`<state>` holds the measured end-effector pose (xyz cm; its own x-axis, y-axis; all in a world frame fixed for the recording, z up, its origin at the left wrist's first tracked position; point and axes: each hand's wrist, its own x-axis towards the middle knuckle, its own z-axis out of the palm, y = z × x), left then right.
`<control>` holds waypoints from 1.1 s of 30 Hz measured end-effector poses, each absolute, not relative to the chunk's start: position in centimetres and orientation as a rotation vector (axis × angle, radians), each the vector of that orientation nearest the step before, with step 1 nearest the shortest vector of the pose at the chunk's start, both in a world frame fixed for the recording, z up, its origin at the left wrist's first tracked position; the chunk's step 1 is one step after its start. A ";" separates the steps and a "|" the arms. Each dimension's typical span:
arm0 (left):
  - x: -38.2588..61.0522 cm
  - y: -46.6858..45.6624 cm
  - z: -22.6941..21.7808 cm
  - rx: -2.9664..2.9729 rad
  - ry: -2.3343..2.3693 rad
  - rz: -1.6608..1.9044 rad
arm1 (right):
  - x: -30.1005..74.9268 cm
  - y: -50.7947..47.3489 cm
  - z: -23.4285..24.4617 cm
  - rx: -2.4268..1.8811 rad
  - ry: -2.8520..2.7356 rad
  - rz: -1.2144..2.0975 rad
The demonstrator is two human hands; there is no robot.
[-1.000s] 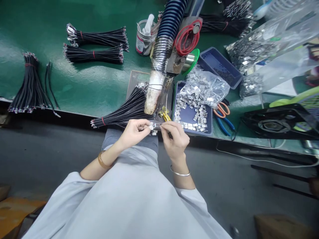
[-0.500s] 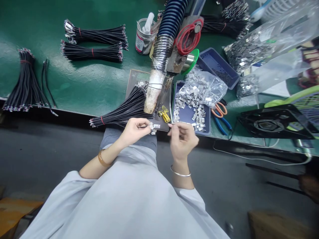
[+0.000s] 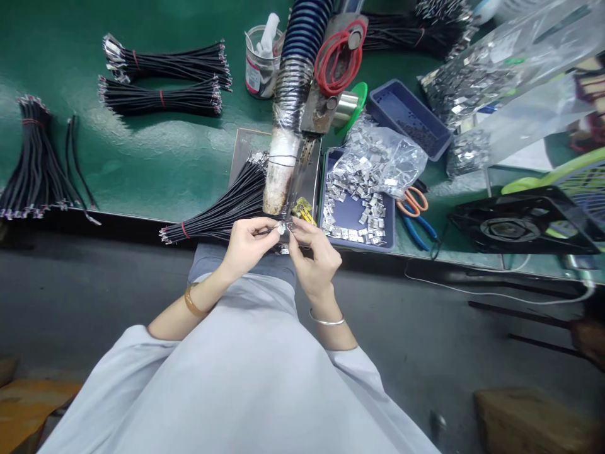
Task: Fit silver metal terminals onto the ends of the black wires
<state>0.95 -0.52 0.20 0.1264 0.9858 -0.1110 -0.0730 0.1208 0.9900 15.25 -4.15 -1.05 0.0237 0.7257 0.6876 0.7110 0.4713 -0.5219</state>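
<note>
My left hand is closed in a pinch at the bench's front edge. A short dark piece of black cable shows between its finger and thumb, with a small whitish tip beyond them. My right hand pinches close beside that tip; what its fingertips hold is too small to make out. Small metal connector shells show just below the fingers. Behind my left hand lies a bundle of black cables tied with a red band. A yellow clip-like piece sits just behind my right hand.
A taped hose and a metal bracket with red wire hang over the work spot. Right of them stand a blue tray of metal shells, pliers and a black fan. More cable bundles lie left.
My right hand has moved left and up to meet my left hand at the cable tip. The view has shifted slightly, and my left hand keeps its pinch.
</note>
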 end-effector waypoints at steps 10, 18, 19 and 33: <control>1.2 -0.3 1.0 1.175 1.159 1.125 | 15.1 -3.5 -0.5 -1.240 -1.679 0.048; 1.0 -0.2 1.1 1.156 1.173 1.098 | 15.4 -3.8 0.0 -1.181 -1.756 0.084; 1.0 -0.3 1.1 1.157 1.179 1.083 | 15.5 -3.9 0.0 -1.173 -1.770 0.092; 0.5 -1.6 0.3 1.314 1.164 0.933 | 18.0 -5.2 1.1 -1.064 -1.254 -0.355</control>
